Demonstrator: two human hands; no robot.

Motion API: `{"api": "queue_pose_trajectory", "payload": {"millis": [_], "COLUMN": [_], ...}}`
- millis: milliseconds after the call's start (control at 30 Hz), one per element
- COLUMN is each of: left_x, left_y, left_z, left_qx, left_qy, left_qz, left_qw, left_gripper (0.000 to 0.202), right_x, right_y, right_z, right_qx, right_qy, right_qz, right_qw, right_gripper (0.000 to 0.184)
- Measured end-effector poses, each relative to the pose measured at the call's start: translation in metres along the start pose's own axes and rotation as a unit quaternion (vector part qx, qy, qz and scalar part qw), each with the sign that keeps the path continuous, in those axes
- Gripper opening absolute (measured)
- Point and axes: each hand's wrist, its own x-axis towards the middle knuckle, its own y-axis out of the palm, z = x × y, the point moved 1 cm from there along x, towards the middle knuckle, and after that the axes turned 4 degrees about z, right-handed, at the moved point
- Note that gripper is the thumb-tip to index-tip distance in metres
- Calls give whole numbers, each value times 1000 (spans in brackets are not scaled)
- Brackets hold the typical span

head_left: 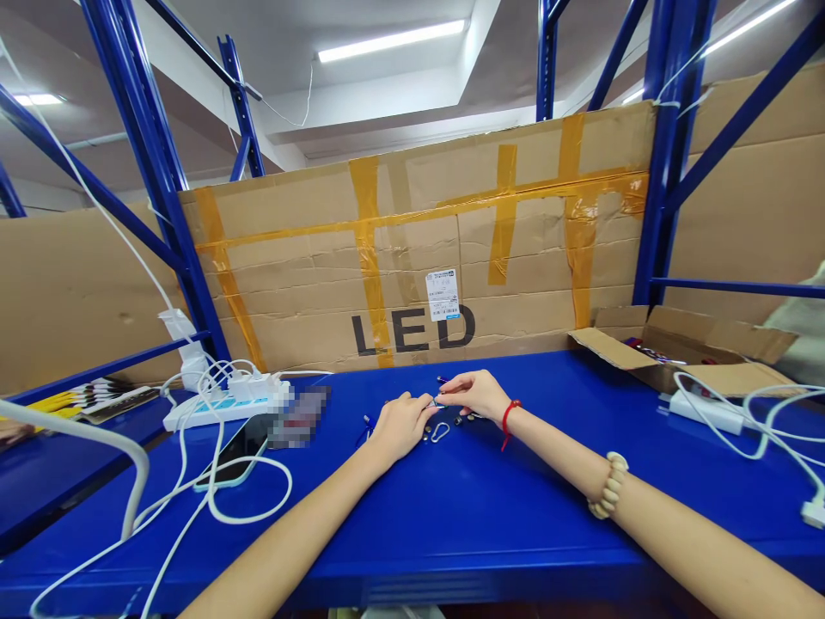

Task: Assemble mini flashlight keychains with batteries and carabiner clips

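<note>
Both hands meet over the middle of the blue shelf point(412, 507). My left hand point(400, 425) is closed, its fingertips pinching a small thin piece that I cannot make out. From the other side my right hand point(475, 395) pinches at the same spot, fingers and thumb together. A silver carabiner point(440, 432) lies just below the fingertips. Small dark round pieces point(459, 420) sit beside it, under my right hand. A little dark blue item point(369, 423) shows left of my left hand, partly hidden by it.
To the left are a white power strip point(225, 402), a phone point(240, 451) and looping white cables point(216, 516). An open cardboard box point(683, 340) and a white adapter point(705, 413) with cables stand at right. A taped cardboard panel point(309, 292) closes the back between blue posts.
</note>
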Motion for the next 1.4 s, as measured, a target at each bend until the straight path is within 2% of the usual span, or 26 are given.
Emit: {"api": "queue_pose_trajectory", "payload": {"millis": [167,433,867,1100,1400], "left_x": [1,3,1,1,0], "left_y": [3,6,5,5,6], "left_z": [2,4,3,3,1], "left_qx": [-12,-30,-42,-58,-49], "left_qy": [23,13,21,23,37], "left_qz": [-30,-61,-78,-76,-63], "left_qw": [999,998,996,995,996], "left_gripper": [31,27,33,34,35], "right_x": [-3,-2,-4,0,3], "right_y": [1,0,2,2,1], "right_z": [3,2,6,-2,-9], "right_qx": [-48,-27,-64,-71,-78], "right_qy": [-6,-33,-56,-77,-77], "right_qz": [-4,7,24,38,34], "right_qw": [999,999,996,994,993], "right_gripper": [22,27,23,32,31]}}
